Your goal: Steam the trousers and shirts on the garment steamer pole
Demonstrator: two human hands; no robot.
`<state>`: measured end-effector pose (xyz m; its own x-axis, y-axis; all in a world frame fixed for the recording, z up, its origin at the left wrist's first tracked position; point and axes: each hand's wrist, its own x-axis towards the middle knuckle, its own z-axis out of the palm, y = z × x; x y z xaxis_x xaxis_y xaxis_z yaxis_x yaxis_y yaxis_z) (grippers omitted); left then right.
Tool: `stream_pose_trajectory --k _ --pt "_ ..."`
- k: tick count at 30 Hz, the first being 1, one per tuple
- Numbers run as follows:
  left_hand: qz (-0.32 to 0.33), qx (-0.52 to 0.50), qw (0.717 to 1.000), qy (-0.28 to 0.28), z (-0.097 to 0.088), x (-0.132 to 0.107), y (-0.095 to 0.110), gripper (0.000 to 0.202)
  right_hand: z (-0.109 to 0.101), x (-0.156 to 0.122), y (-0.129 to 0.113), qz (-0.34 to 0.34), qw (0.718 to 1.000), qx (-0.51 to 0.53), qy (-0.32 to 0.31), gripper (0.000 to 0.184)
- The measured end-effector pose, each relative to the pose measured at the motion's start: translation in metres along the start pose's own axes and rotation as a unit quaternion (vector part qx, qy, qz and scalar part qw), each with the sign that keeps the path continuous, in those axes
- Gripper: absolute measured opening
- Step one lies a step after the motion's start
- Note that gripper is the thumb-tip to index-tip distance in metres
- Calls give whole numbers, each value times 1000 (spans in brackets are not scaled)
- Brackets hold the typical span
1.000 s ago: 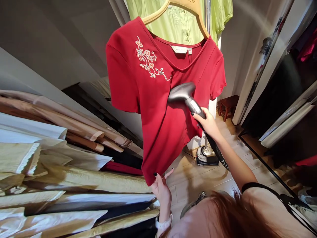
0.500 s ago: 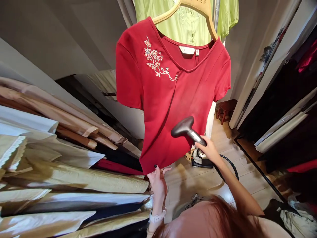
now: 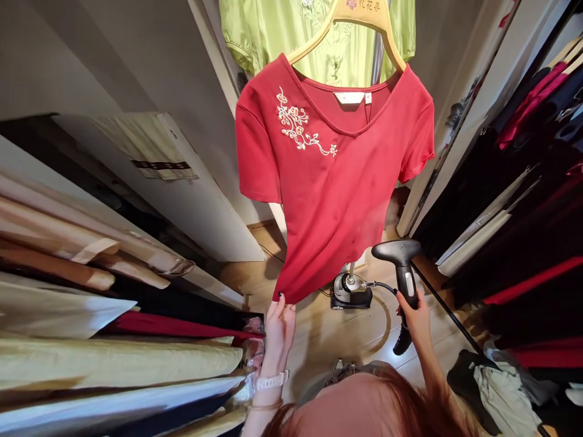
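Note:
A red short-sleeved T-shirt [image 3: 332, 194] with floral embroidery hangs from a wooden hanger [image 3: 359, 13]. My left hand [image 3: 280, 318] pinches its lower left hem and pulls the cloth down and to the left, so slanting folds run across the front. My right hand [image 3: 415, 315] is wrapped round the handle of a black garment steamer head [image 3: 401, 258]. The head sits just off the shirt's lower right edge, apart from the cloth. Behind and below the shirt, the steamer's base [image 3: 350, 297] rests on the floor, with a ribbed hose [image 3: 382, 285] attached.
A green blouse [image 3: 268, 36] hangs behind the hanger. Racks of pale clothes [image 3: 122, 364] line the left side, and dark clothes [image 3: 492, 200] hang on the right. A light cloth heap [image 3: 505, 394] lies on the wooden floor [image 3: 314, 346] at lower right.
The steamer head has moved right and down, from in front of the shirt's lower middle to beside its edge. My left hand keeps the hem pinched. The camera view has shifted.

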<state>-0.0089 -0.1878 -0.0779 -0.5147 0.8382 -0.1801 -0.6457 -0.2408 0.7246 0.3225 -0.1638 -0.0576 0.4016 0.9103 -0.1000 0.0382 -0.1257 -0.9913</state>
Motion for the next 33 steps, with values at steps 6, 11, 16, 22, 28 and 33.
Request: stream_pose_trajectory --k 6,11,16,22,28,33 --pt "-56 -140 988 -10 25 -1 -5 49 -10 -7 -5 -32 999 19 17 56" --pt "-152 -126 977 -76 53 -13 -42 55 -19 -14 -14 -17 999 8 46 51" --pt "-144 -84 973 -160 74 -27 -63 83 -31 -23 -10 -18 995 -27 90 47" --pt "-190 -94 964 -158 82 -26 -62 66 -41 -36 -2 -7 990 -33 134 35" --pt "-304 80 938 -143 39 21 -77 54 -44 -46 1 10 988 -21 149 32" --pt "-101 270 957 -10 24 91 -72 58 -45 -51 12 -9 989 -19 147 42"
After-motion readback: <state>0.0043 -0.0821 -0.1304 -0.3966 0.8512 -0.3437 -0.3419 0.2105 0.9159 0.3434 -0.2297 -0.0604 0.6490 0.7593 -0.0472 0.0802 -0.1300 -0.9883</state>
